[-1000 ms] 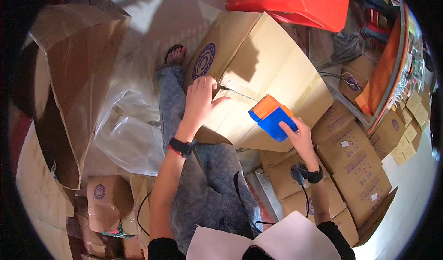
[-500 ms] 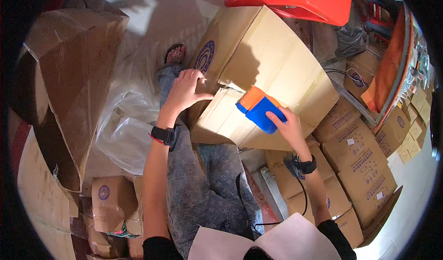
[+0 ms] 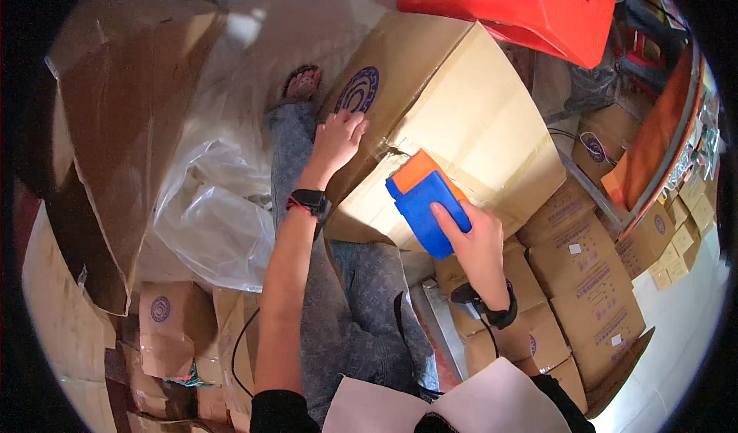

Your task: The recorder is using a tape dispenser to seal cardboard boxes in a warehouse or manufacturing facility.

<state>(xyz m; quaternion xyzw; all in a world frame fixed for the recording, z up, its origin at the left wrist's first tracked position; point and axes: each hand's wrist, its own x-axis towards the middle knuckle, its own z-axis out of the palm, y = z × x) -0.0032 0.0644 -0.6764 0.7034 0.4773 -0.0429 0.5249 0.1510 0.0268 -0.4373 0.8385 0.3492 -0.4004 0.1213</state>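
Observation:
A large brown carton (image 3: pixel 477 118) lies tilted in front of my legs, with a round dark printed mark on its left face. Its near part shows a dark gap in a seam. My right hand (image 3: pixel 477 241) is closed round a blue and orange tape dispenser (image 3: pixel 427 214), thumb on the blue side, held over the carton's near panel. Over the carton's left face, just below the round mark, is my left hand (image 3: pixel 337 142). Its fingers are curled together; whatever they may hold is hidden.
A red plastic stool (image 3: pixel 530 10) stands beyond the carton. Stacked brown cartons (image 3: pixel 592 279) fill the right side. At the left are a tall open carton (image 3: pixel 138 87), a clear plastic bag (image 3: pixel 219 218) and a smaller carton (image 3: pixel 173 325).
My left hand has moved up and right along the carton's left face, and its spread fingers have curled in. The right hand and dispenser have shifted slightly toward me. The view has shifted.

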